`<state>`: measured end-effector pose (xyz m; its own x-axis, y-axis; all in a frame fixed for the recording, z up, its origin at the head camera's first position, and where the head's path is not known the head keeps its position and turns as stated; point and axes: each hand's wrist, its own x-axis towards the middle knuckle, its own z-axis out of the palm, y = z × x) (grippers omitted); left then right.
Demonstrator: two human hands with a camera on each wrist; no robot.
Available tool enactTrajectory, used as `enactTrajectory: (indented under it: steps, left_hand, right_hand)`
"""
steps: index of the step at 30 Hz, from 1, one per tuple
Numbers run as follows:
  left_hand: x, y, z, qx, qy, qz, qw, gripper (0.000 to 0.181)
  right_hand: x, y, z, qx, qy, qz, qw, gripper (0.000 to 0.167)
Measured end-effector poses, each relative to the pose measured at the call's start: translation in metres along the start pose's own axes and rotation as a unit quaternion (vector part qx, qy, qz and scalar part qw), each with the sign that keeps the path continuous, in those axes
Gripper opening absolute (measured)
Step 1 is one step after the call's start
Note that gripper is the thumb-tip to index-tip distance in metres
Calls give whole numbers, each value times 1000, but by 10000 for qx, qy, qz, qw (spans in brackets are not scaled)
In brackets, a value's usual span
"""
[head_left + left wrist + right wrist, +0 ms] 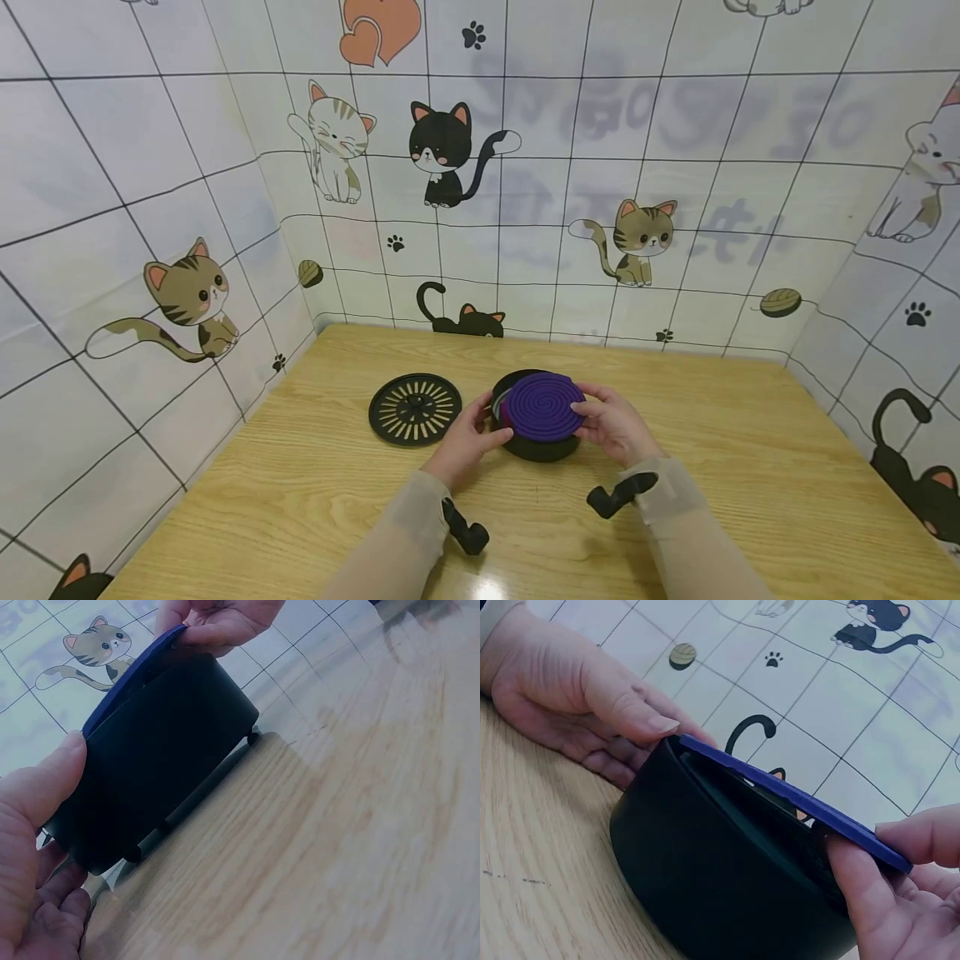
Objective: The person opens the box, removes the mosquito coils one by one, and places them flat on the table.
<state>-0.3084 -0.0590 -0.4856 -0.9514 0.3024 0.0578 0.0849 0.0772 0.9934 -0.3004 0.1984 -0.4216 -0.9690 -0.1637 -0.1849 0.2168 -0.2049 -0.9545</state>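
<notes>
A purple spiral mosquito coil [545, 407] lies tilted over the mouth of a round black holder [542, 449], its right side raised off the rim. My right hand [617, 423] pinches that raised edge, thumb and fingers on opposite faces in the right wrist view. At the holder's left side, my left hand [467, 437] grips the wall, thumb near the rim and fingers low on the outside. The coil's left edge [694, 742] rests close to the left thumb. Most of the holder's inside is hidden; a strip of magenta shows at its left.
A round black slotted lid [415, 408] with a small centre knob lies flat on the wooden table [300, 500], left of the holder. Short feet [133, 853] lift the holder off the wood. A cat-print sheet [540, 183] surrounds the table at the back and sides.
</notes>
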Motion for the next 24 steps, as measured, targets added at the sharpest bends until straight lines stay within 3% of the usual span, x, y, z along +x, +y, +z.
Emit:
enactTrajectory:
  steps: [6, 13, 19, 24]
  left_hand:
    - [0, 0, 0, -209, -12, -20, 9998, 83]
    - [-1, 2, 0, -157, 91, -69, 9998, 81]
    - [-1, 2, 1, -335, 81, -117, 9993, 80]
    - [-1, 2, 0, -443, 89, -120, 9989, 79]
  right_hand:
    - [0, -5, -8, 633, -79, -49, 9980, 49]
    - [-1, -19, -23, 1284, -125, -291, 9912, 35]
    - [2, -27, -42, 2107, 268, -383, 9764, 28]
    - [6, -27, -58, 2678, 674, -380, 9604, 33]
